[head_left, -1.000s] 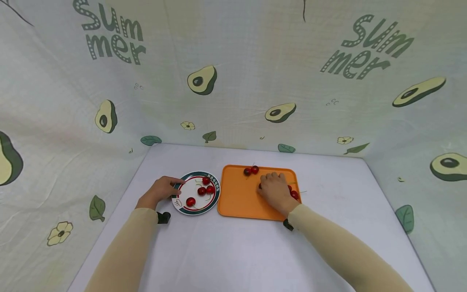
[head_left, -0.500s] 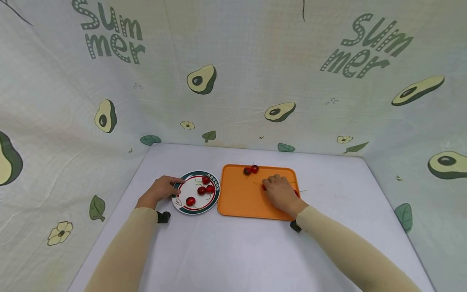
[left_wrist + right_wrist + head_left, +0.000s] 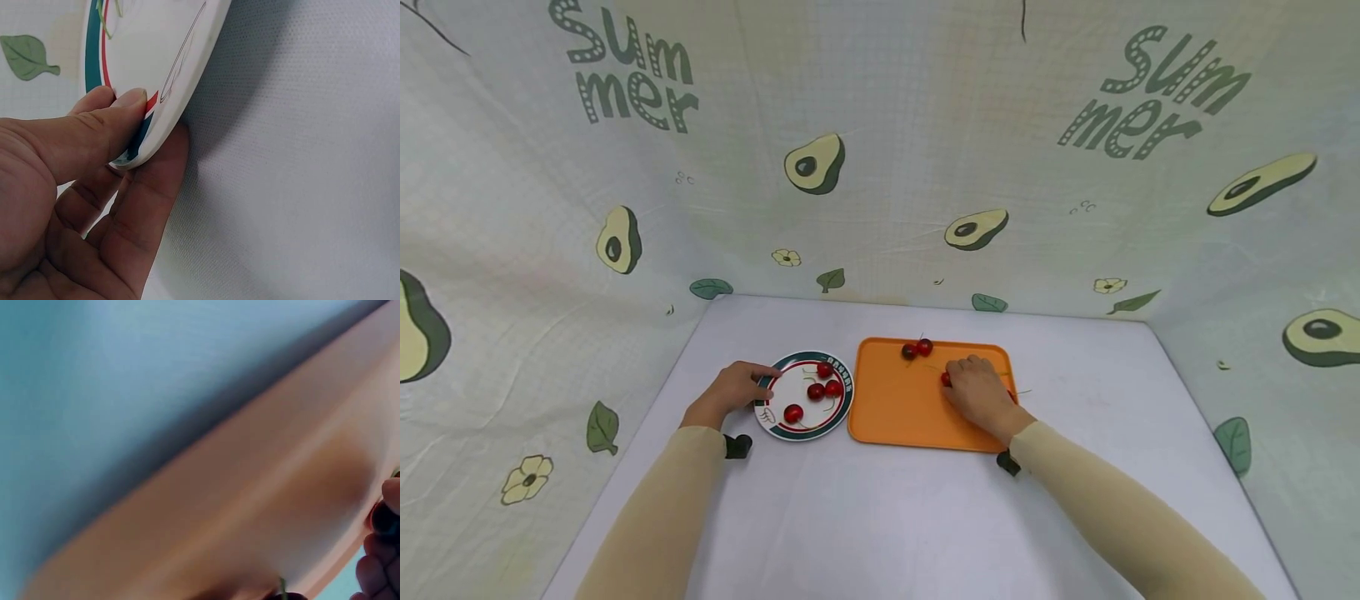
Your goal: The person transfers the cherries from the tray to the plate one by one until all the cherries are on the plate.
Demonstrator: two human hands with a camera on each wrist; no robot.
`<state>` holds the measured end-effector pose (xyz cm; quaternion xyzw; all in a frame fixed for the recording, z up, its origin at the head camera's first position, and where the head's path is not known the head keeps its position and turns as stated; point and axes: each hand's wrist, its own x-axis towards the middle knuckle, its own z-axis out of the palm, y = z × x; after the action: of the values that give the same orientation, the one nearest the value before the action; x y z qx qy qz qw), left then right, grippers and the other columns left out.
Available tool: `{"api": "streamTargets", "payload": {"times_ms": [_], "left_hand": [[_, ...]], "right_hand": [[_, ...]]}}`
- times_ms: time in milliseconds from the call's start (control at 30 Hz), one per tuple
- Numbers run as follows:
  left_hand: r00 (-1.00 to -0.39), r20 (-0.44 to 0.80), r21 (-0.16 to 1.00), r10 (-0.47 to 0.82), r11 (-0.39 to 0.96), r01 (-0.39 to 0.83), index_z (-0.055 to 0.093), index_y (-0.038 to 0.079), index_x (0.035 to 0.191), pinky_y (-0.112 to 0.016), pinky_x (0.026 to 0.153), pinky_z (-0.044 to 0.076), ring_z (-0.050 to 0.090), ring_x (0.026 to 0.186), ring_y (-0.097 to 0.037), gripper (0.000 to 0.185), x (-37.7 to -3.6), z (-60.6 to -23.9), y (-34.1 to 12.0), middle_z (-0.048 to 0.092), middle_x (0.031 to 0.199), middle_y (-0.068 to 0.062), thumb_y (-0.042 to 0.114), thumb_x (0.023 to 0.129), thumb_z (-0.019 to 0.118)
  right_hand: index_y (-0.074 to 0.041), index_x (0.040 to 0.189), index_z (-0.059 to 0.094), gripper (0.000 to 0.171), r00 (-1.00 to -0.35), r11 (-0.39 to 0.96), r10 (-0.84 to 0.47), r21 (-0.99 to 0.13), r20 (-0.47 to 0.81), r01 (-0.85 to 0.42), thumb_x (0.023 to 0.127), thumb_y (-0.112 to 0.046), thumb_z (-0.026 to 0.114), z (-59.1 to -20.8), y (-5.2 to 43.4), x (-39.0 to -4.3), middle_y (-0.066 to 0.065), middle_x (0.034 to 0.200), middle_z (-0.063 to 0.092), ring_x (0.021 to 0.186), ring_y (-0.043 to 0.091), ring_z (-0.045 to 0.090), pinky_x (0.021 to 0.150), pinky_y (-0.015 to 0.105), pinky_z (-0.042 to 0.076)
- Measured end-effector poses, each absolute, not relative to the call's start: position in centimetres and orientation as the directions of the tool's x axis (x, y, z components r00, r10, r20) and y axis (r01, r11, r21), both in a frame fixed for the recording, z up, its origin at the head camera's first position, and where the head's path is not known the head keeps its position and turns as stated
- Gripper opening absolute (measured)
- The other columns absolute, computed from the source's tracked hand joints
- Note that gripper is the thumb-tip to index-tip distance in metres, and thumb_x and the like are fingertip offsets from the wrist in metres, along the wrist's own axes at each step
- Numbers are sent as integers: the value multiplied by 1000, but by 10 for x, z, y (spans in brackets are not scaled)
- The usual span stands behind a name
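My left hand (image 3: 733, 393) grips the near-left rim of a round white plate (image 3: 156, 56) with a green and red border, thumb on top and fingers beneath. Several red cherries (image 3: 816, 392) with stems lie on that plate. Over the right half of an orange tray (image 3: 887, 408) is my right hand (image 3: 977, 392), palm down. A cherry (image 3: 946, 379) shows at its fingertips in the head view. In the right wrist view the thumb and curled fingers pinch a dark cherry (image 3: 384, 519) at the right edge. Much of the right hand's grip is hidden from above.
Two cherries (image 3: 917, 349) lie at the tray's back edge. Another cherry (image 3: 1011, 396), partly covered by my right hand, sits near the tray's right rim. Both plate and tray stand on a white table (image 3: 850, 517), with a printed cloth (image 3: 887, 167) rising behind.
My right hand has shifted a little to the right over the tray, and a red cherry now shows by its fingertips. My left hand and the plate have stayed put.
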<state>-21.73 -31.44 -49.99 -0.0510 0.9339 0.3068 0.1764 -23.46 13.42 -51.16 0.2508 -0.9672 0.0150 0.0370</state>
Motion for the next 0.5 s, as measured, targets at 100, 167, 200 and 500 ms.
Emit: {"api": "streamTargets", "payload": {"times_ms": [100, 167, 200, 500], "left_hand": [[-933, -361, 553, 9, 807, -207, 70, 15, 140, -47, 98, 50, 53, 113, -34, 46, -218, -499, -315, 62, 136, -23, 16, 94, 77], [-932, -363, 552, 9, 808, -207, 70, 15, 140, -46, 96, 50, 53, 112, -34, 47, -218, -498, -315, 61, 136, -24, 16, 94, 77], [-930, -366, 551, 4, 807, -214, 70, 15, 140, -45, 96, 50, 53, 112, -34, 46, -217, -498, -315, 61, 136, -23, 16, 95, 77], [-929, -371, 552, -4, 803, -224, 70, 14, 140, -47, 98, 50, 53, 113, -34, 46, -215, -496, -310, 60, 138, -24, 15, 95, 77]], "right_hand": [[-3, 114, 68, 30, -831, 840, -538, 11, 142, -542, 100, -28, 74, -509, 133, -236, 10, 102, 70, 88, 26, 53, 84, 41, 49], [-4, 113, 68, 29, -799, 816, -575, 52, 178, -575, 100, -29, 73, -507, 131, -236, 9, 102, 70, 89, 26, 53, 83, 40, 47], [-5, 112, 67, 28, -784, 804, -591, 72, 190, -590, 100, -30, 73, -507, 129, -236, 8, 101, 69, 90, 25, 53, 83, 40, 46], [-4, 117, 62, 37, -693, 732, -670, 82, 266, -676, 98, -34, 73, -497, 113, -231, 8, 102, 63, 94, 26, 52, 85, 40, 43]]}}
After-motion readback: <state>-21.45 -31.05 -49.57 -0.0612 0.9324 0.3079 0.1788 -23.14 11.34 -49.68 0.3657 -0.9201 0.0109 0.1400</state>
